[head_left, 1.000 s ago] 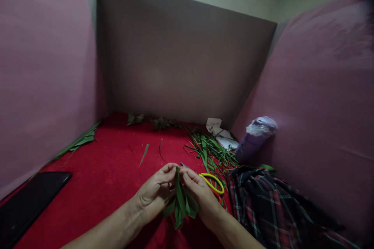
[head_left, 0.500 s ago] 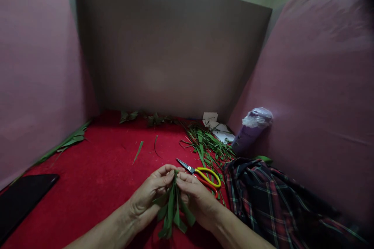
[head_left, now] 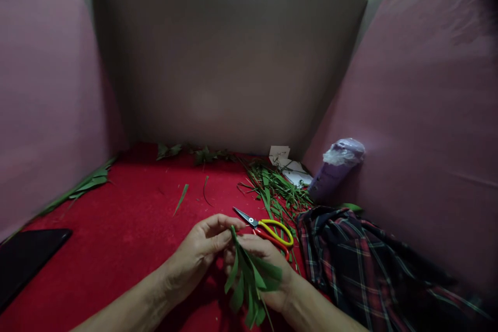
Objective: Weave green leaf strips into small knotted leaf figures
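Note:
A bunch of long green leaves (head_left: 249,280) hangs down between my hands, its narrow top end upward and its blades fanned toward me and to the right. My left hand (head_left: 206,244) pinches the top end between thumb and fingers. Around the upper part from the right, my right hand (head_left: 268,264) is closed, with leaves lying over its palm. Just beyond my right hand, scissors (head_left: 272,229) with one yellow and one red handle lie on the red cloth (head_left: 136,228), their blades pointing up and left.
Cut green strips (head_left: 280,189) are heaped behind the scissors, near white papers (head_left: 293,171). A purple wrapped roll (head_left: 334,168) leans at the right wall beside plaid fabric (head_left: 358,259). A black flat object (head_left: 31,259) lies left; leaves (head_left: 91,181) line the left wall.
The leaf bunch has swung to the right and fanned out over my right hand. My left hand keeps its pinch at the top. The view has shifted slightly.

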Action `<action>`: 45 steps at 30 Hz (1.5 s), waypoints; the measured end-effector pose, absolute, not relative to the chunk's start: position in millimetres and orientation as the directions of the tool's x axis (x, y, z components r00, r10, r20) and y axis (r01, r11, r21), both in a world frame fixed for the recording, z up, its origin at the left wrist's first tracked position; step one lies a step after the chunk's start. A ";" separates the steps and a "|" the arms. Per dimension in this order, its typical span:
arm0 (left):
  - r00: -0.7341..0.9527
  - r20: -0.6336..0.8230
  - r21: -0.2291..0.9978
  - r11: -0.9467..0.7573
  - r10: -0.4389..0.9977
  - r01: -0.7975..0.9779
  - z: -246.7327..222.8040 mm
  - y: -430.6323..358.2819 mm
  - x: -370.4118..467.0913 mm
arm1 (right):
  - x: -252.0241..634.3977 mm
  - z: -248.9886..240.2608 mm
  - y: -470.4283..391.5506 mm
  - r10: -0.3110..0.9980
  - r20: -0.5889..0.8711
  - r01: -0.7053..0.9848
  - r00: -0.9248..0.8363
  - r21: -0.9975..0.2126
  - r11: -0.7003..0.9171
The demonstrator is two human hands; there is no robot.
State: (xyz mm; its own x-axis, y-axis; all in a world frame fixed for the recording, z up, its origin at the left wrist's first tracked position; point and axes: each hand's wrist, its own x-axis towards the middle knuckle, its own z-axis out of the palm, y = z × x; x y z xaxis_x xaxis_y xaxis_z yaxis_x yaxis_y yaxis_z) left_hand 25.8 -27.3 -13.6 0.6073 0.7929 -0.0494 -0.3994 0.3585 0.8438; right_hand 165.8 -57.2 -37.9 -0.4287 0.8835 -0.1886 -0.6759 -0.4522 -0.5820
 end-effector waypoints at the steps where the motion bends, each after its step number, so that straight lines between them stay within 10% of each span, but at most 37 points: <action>1: 0.608 -0.042 0.848 0.351 0.793 -0.398 -13.7 -27.6 25.3 | 165.8 -39.0 -57.6 0.875 -0.181 -0.680 -0.450 -0.566 -0.467; 45: 0.575 -0.066 0.867 0.332 0.815 -0.371 -23.4 -26.8 20.4 | 156.6 -48.3 -58.7 0.849 -0.195 -0.661 -0.491 -0.552 -0.509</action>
